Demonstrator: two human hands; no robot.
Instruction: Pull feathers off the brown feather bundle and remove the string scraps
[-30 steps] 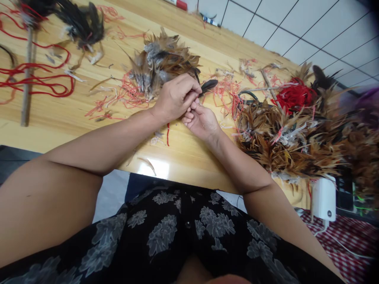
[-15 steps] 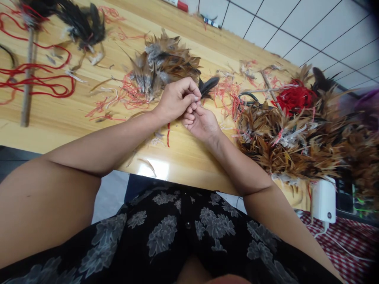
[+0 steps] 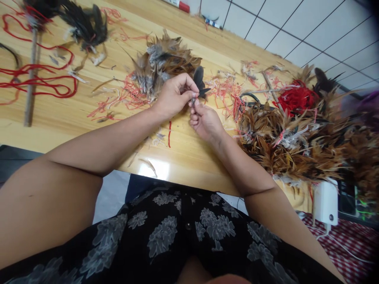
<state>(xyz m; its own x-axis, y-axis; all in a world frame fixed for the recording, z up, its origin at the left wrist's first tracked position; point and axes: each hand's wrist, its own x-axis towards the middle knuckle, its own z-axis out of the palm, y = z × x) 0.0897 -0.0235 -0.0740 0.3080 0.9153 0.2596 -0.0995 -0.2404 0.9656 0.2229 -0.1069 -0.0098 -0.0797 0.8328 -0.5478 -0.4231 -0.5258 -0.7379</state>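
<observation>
Near the middle of the table, my left hand (image 3: 177,94) is closed in a pinch, its thumb and fingertips on the base of a small bunch of black feathers (image 3: 199,79). The dark vanes stick up and outward past the fingertips. Just below, my right hand (image 3: 205,120) is closed too, its fingertips pinching the greyish lower end of the same bunch. The fingers partly cover the quills. Behind my left hand lies a brown feather bundle (image 3: 166,59) with grey fluff. A short red string (image 3: 169,134) lies on the wood below my wrists.
Brown feather bundles (image 3: 284,150) are heaped at right, by a red string pile (image 3: 297,96). At left lie a wooden stick (image 3: 30,83), looped red cord (image 3: 59,94) and black feathers (image 3: 89,27). A white charger (image 3: 325,203) stands at the lower right table edge. Pink string scraps (image 3: 226,96) are scattered about.
The black feathers have turned from pointing right to pointing more upward. My right hand has shifted slightly right, and the fingertips of both hands have separated a little, showing the bunch's greyish end.
</observation>
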